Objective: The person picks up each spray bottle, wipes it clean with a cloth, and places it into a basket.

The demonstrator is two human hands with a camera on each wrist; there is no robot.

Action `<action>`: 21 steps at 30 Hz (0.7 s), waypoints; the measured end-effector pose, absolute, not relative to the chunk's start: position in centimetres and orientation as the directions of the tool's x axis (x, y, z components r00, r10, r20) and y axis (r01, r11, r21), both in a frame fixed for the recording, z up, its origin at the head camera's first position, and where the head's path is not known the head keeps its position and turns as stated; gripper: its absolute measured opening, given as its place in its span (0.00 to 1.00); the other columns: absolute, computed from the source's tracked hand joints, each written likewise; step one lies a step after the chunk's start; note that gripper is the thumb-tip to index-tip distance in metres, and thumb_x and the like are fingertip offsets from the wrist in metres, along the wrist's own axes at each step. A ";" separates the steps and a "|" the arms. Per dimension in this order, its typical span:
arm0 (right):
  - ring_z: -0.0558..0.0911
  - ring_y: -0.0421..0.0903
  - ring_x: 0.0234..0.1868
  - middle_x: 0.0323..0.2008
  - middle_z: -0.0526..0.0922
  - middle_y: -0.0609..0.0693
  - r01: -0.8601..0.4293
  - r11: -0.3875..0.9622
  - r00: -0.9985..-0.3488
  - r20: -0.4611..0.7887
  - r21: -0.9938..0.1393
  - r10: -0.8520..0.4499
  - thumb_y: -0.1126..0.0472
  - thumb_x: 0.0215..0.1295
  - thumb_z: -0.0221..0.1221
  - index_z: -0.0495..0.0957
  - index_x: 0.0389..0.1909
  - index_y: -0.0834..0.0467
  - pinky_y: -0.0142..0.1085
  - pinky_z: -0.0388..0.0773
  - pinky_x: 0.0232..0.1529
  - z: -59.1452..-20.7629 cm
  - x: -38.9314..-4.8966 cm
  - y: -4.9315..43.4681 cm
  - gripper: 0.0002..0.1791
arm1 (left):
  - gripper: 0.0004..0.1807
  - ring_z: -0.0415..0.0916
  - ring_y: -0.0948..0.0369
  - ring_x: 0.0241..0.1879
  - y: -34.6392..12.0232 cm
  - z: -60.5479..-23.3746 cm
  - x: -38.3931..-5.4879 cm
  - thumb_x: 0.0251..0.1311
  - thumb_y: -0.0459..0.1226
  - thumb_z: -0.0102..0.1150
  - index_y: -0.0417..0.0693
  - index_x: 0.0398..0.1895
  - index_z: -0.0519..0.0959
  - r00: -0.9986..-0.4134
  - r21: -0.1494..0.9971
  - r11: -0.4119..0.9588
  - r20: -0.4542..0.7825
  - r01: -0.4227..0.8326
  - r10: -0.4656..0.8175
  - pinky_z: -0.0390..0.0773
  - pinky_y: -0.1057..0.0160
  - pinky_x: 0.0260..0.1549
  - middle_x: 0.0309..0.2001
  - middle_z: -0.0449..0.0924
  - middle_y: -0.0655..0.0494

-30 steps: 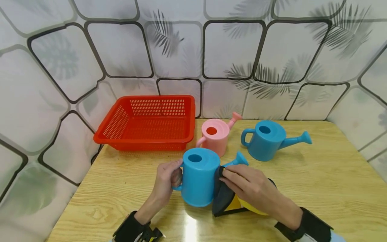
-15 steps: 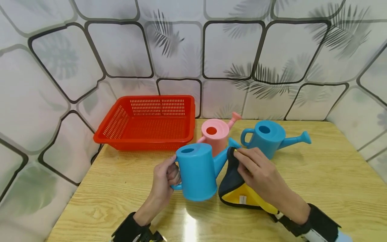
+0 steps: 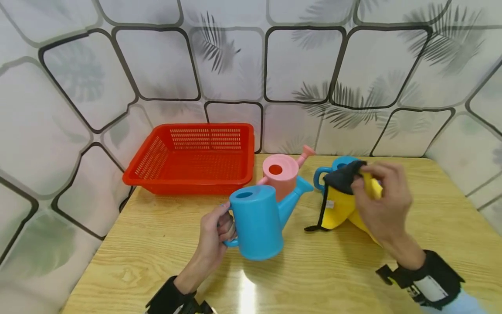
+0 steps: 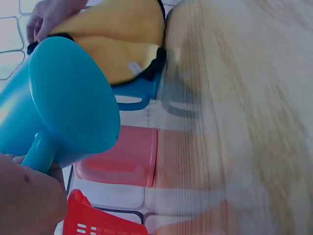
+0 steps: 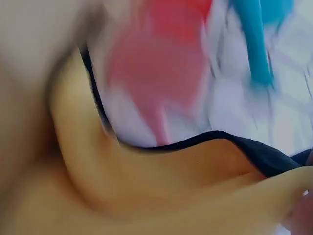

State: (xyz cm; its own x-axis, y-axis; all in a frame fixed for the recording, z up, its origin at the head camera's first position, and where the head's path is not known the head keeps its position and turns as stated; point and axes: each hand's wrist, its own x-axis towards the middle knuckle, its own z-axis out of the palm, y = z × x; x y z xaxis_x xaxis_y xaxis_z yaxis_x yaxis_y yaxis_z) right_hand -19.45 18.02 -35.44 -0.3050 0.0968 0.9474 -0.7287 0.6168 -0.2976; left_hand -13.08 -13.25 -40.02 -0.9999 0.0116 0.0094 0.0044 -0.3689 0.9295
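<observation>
My left hand [image 3: 213, 229] grips the handle of a blue watering can [image 3: 256, 224], which is tilted with its spout toward the right. In the left wrist view the can's round base [image 4: 73, 95] faces the camera. My right hand [image 3: 386, 205] pinches a yellow and dark grey cloth [image 3: 339, 205] by its upper part, and the cloth hangs down with a black loop at its lower left corner. Yellow fabric [image 5: 161, 176] fills the lower part of the blurred right wrist view. Apart from the can, the cloth overlaps a second blue watering can [image 3: 321, 174] in the head view.
A pink watering can [image 3: 280, 172] stands behind the held can. To its left is a red plastic basket [image 3: 188, 187] with slotted walls. All are on a wooden table [image 3: 149, 244] against a patterned wall covering [image 3: 302, 65].
My right hand has drawn the cloth off the held can's spout and carried it right and up. The held can went from nearly upright to tilted and rose slightly in my left hand.
</observation>
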 end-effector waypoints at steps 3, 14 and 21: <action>0.80 0.49 0.50 0.47 0.76 0.73 -0.780 0.533 -0.443 0.891 -0.329 -0.098 0.56 0.72 0.58 0.78 0.36 0.71 0.17 0.71 0.58 -38.0 -17.9 15.8 0.18 | 0.28 0.50 0.61 0.13 -13.0 -40.0 -13.1 0.76 0.44 0.45 0.48 0.14 0.54 -1.000 0.930 -0.368 0.026 0.021 0.010 0.58 0.70 0.20 0.14 0.48 0.57; 0.86 0.50 0.40 0.42 0.86 0.58 -0.792 0.576 -0.410 0.875 -0.202 -0.258 0.50 0.77 0.55 0.84 0.47 0.66 0.20 0.76 0.57 -40.2 -17.3 13.7 0.21 | 0.29 0.49 0.58 0.14 -12.4 -40.8 -12.8 0.76 0.43 0.46 0.44 0.15 0.52 -0.999 0.942 -0.335 0.032 0.030 -0.001 0.59 0.70 0.21 0.14 0.48 0.56; 0.85 0.50 0.36 0.38 0.85 0.59 -0.771 0.617 -0.376 0.895 -0.158 -0.241 0.48 0.76 0.56 0.87 0.43 0.67 0.17 0.76 0.50 -38.7 -17.9 14.7 0.24 | 0.30 0.50 0.57 0.14 -12.5 -40.7 -13.0 0.76 0.44 0.45 0.43 0.14 0.52 -0.999 0.946 -0.321 0.046 0.042 0.003 0.58 0.70 0.21 0.14 0.48 0.55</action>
